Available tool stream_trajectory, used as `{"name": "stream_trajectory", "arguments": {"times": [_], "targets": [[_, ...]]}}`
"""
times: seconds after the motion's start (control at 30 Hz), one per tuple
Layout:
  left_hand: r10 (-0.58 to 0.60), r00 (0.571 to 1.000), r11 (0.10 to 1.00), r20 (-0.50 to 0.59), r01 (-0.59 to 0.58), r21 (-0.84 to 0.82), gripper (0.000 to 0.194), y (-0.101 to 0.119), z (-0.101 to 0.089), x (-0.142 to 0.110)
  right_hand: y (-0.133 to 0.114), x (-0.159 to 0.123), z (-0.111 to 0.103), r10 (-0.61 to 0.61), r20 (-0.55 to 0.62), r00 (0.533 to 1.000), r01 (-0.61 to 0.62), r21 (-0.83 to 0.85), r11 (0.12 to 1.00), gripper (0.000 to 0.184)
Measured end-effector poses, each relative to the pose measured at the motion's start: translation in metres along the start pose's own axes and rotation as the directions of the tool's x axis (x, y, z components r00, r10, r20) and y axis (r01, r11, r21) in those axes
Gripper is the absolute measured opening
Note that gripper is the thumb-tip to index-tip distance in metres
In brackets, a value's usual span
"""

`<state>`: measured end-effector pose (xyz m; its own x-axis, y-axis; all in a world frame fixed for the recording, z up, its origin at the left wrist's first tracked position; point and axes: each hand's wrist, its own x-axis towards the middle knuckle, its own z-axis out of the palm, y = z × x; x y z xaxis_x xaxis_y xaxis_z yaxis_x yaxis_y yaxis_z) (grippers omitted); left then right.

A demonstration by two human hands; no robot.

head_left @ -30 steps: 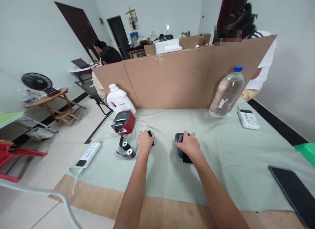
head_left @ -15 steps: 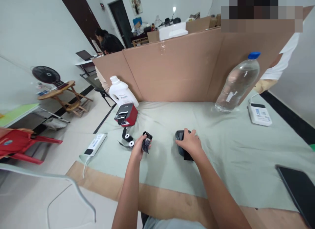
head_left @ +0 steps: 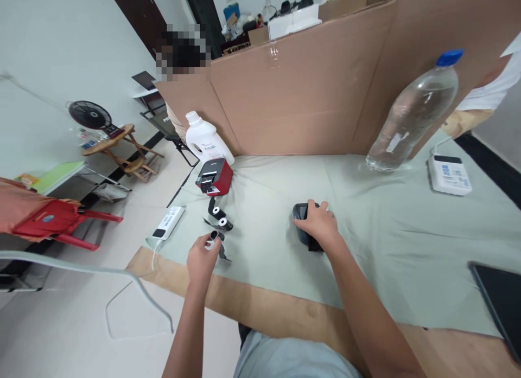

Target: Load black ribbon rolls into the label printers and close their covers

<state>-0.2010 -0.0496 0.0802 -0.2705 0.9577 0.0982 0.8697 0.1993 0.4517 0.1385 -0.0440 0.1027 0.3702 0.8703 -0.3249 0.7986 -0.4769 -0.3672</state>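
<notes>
My left hand is low at the left of the cloth, its thumb and fingers closed around a small black roll with a hollow core. A loose dark strip hangs from that roll toward the cloth. Just beyond it lie two black rolls with white cores, one farther back and one nearer, their tails unwound. My right hand grips a dark boxy device from above. The device rests near the middle of the cloth, its near side partly covered by my hand.
A red and black printer stands before a white jug. A large water bottle leans by the cardboard screen. White boxes with cables lie left and right; a black tablet is at the right edge.
My left hand has moved left and nearer me with the black roll, down beside the other rolls. My right hand stays on the dark device. The view has tilted downward.
</notes>
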Motion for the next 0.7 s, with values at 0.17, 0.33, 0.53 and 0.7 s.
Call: {"name": "stream_trajectory", "arguments": {"times": [0.17,0.33,0.53,0.7], "targets": [[-0.033,0.994,0.998,0.104,0.039,-0.059,0.032,-0.022,0.009,0.007,-0.005,-0.004,0.006,-0.008,-0.036,0.999,0.008,-0.015,1.0,0.061],[0.213,0.926,0.969,-0.311,-0.24,-0.051,0.047,-0.001,0.004,-0.004,-0.014,-0.009,0.01,0.013,-0.042,0.999,-0.012,0.018,1.0,0.062],[0.391,0.886,0.752,0.247,-0.153,-0.641,0.048,0.092,0.075,-0.032,-0.025,-0.009,0.013,0.062,-0.053,0.997,-0.059,0.047,0.997,0.067],[0.398,0.829,0.632,0.393,0.063,-0.772,0.063,0.129,0.129,-0.039,-0.041,-0.014,0.021,0.064,-0.17,0.983,-0.061,0.022,0.998,0.065]]}}
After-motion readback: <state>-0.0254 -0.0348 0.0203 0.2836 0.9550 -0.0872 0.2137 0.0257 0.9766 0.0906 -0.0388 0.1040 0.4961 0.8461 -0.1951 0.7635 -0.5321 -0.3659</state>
